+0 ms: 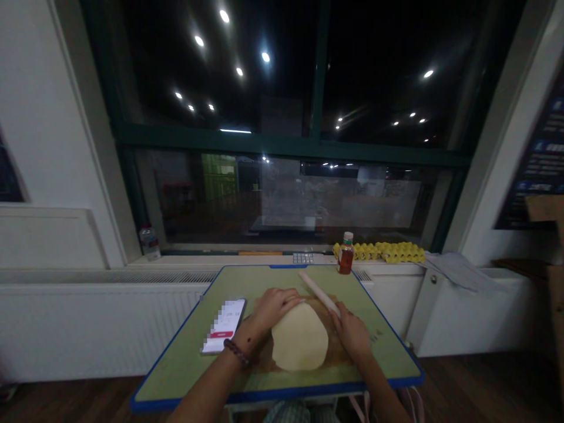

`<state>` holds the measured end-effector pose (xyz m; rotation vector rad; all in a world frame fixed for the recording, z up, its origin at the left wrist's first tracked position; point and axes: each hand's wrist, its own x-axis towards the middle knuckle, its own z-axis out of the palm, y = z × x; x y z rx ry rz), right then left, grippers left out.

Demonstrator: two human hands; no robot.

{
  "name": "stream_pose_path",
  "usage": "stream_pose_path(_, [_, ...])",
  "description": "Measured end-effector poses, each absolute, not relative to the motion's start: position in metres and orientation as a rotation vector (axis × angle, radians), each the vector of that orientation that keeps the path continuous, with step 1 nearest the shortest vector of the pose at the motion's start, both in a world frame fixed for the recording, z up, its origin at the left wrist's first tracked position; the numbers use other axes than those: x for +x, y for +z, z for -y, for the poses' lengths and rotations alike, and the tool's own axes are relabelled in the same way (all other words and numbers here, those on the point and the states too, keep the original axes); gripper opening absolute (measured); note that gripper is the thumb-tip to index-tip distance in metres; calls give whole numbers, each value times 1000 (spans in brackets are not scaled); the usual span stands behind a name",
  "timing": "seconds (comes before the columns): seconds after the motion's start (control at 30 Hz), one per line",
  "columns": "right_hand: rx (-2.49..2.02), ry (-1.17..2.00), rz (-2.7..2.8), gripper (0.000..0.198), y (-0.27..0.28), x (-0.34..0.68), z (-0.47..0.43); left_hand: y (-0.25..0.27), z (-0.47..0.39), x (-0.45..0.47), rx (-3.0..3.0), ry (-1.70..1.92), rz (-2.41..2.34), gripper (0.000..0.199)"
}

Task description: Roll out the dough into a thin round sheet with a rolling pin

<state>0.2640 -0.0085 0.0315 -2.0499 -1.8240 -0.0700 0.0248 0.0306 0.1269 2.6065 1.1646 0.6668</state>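
A thin, pale sheet of dough (300, 341) lies on a brown board (264, 358) on the small table. My left hand (278, 305), a beaded bracelet at its wrist, is at the dough's upper left edge, fingers pointing right and closed on that edge. Its fingertips are partly hidden. On the right side of the dough, my right hand (352, 333) is wrapped round the near end of a wooden rolling pin (318, 290). The pin slants away to the upper left, beyond the dough's far right edge.
A phone (224, 326) lies left of the board on the blue-edged green table (185, 358). At the far right edge stands a bottle of reddish liquid (346, 255). Yellow egg trays (396, 252) and a clear bottle (150, 242) stand on the sill, above white radiators (110, 329).
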Motion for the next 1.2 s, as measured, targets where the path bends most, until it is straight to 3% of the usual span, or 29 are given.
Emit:
stream_pose_path(0.17, [-2045,-78,1830,45,28,266,6,74,-63,25,2673,514,-1267,33])
stream_pose_path(0.3, [-2059,-78,1827,43,28,266,5,47,-70,22,2660,608,-1206,31])
stream_pose_path(0.77, [-2084,-128,1834,45,25,269,5,51,-75,23,2613,640,-925,19])
stream_pose_path(1.2, [-2114,-70,1829,45,33,265,9,61,-55,28,3020,464,-1322,24])
